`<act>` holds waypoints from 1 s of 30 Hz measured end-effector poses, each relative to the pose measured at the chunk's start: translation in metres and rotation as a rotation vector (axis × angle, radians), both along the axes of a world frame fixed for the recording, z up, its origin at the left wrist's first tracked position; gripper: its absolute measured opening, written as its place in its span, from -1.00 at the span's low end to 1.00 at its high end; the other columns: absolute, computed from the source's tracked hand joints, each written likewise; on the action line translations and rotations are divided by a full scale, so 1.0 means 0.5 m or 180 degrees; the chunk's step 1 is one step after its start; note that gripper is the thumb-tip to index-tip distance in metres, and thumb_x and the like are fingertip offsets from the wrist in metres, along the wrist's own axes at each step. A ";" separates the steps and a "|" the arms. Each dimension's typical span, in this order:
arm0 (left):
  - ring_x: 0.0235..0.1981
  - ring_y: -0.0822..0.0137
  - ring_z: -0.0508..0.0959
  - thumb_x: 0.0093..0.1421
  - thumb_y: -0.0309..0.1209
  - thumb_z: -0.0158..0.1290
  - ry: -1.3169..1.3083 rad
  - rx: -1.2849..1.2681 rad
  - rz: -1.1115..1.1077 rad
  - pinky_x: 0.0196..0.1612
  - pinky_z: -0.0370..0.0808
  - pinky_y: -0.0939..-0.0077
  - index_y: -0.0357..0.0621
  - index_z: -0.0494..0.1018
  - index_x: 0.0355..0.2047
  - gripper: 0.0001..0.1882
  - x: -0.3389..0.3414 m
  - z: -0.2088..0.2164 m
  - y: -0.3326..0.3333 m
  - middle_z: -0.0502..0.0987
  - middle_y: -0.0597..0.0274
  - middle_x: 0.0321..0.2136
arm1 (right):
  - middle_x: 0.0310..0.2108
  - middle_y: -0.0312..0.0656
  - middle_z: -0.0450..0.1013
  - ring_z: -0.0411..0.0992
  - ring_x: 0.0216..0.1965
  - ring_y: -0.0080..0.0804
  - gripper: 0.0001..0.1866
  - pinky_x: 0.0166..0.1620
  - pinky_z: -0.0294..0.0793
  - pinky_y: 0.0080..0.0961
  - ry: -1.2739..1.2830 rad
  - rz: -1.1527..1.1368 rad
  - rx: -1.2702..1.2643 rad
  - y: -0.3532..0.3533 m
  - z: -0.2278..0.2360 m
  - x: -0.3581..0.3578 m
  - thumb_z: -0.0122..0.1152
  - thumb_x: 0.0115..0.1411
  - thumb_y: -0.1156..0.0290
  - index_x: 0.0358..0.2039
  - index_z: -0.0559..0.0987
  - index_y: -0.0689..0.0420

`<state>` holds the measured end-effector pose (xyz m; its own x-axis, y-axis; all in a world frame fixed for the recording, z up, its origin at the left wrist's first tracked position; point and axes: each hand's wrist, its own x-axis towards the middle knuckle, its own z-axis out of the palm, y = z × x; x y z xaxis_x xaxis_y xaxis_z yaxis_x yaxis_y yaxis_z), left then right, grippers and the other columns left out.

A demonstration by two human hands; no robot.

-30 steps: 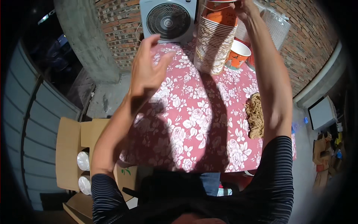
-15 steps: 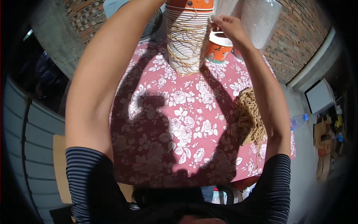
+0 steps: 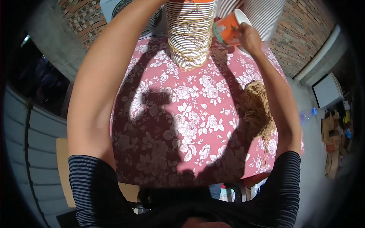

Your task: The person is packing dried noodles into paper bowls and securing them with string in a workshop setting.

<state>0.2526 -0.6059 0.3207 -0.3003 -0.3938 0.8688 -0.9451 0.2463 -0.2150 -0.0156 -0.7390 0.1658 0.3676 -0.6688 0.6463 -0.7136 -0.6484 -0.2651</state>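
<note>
An orange paper cup [image 3: 228,31] with a white rim and a green base is tilted on its side, lifted off the table. My right hand [image 3: 249,38] grips it, fingers closed round its side. Left of it rises a tall stack of paper cups [image 3: 188,36], many white rims showing, with tan cord looped round it and an orange cup at its top. My left arm reaches up to the top of that stack; the left hand lies beyond the upper edge of the picture. Inside my right forearm, a tangled heap of tan cord [image 3: 256,110] rests on the table.
A floral pink tablecloth [image 3: 190,125] covers the table. More white stacks of cups [image 3: 262,19] stand at the back right, and a round fan [image 3: 150,21] at the back left. Cardboard boxes [image 3: 330,133] and a plastic bottle [image 3: 308,114] are on the floor at right.
My right hand has picked the orange cup up off the table and tipped it over, moving slightly right. The cord-wrapped stack appears a little higher in view. My left arm stays raised.
</note>
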 end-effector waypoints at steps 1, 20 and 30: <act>0.18 -0.22 0.44 0.38 -0.18 0.01 0.0029 -0.0117 -0.0251 0.26 0.39 0.06 -0.33 0.37 0.20 -0.48 -0.005 0.005 0.009 0.47 -0.22 0.13 | -0.40 0.03 0.66 0.64 -0.36 -0.05 -0.72 -0.22 0.56 -0.18 -0.0203 -0.0133 0.0420 0.009 0.033 -0.023 0.20 0.41 0.21 -0.20 0.70 0.17; -0.42 0.17 0.61 0.26 -0.30 0.27 0.0237 0.2413 -0.1375 0.00 0.51 0.15 -0.11 0.52 -0.31 -0.81 -0.273 -0.386 0.687 0.52 0.19 -0.54 | -0.16 -0.06 0.62 0.60 -0.11 -0.06 -0.83 -0.08 0.61 -0.23 -0.0227 0.0762 -0.0026 0.758 -0.153 -0.336 0.44 0.18 0.49 -0.21 0.69 0.22; -0.12 0.02 0.60 0.18 -0.37 0.27 0.0466 0.2297 -0.1133 0.29 0.36 -0.13 -0.18 0.54 -0.08 -0.69 -0.340 -0.395 0.710 0.56 0.06 -0.28 | -0.44 -0.17 0.63 0.54 -0.42 -0.51 -0.89 -0.27 0.55 -0.43 -0.0879 -0.0581 0.2367 0.695 -0.255 -0.629 0.31 0.33 0.47 -0.26 0.67 0.27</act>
<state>0.0824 -0.2511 0.1234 -0.4161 -0.7736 0.4780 -0.7903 0.5676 0.2307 -0.3301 -0.3914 0.0385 0.1037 -0.9927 0.0609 -0.6370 -0.1133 -0.7625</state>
